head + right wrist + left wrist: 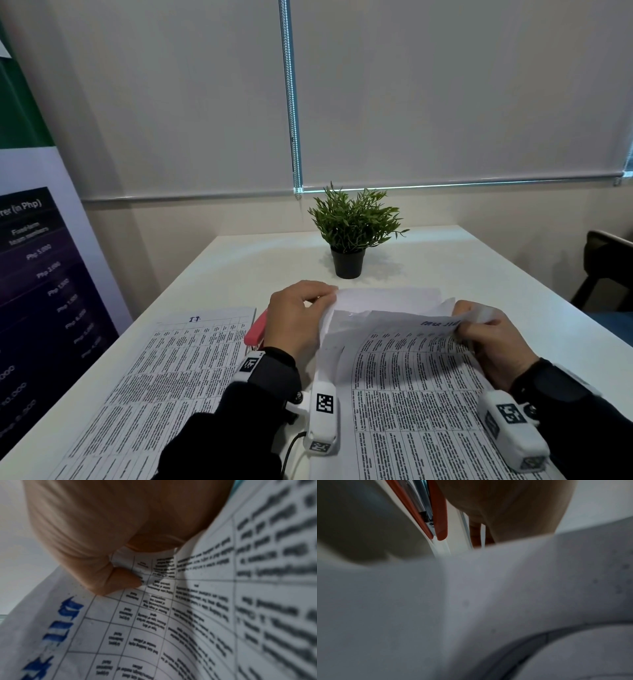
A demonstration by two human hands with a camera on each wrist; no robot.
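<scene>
On the white rectangular table (479,260) the white sheaf of table-printed paper sheets (411,377) lies straight ahead, its long axis running away from the person and its far edge lifted. The left hand (294,318) pinches its far-left corner and the right hand (493,339) its far-right, both with fingers curled. The small red stapler (255,330) lies just left of the left hand, so that hand looks the nearer one.

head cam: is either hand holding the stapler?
No. The stapler lies on the table; the left hand and right hand both pinch the papers.
</scene>
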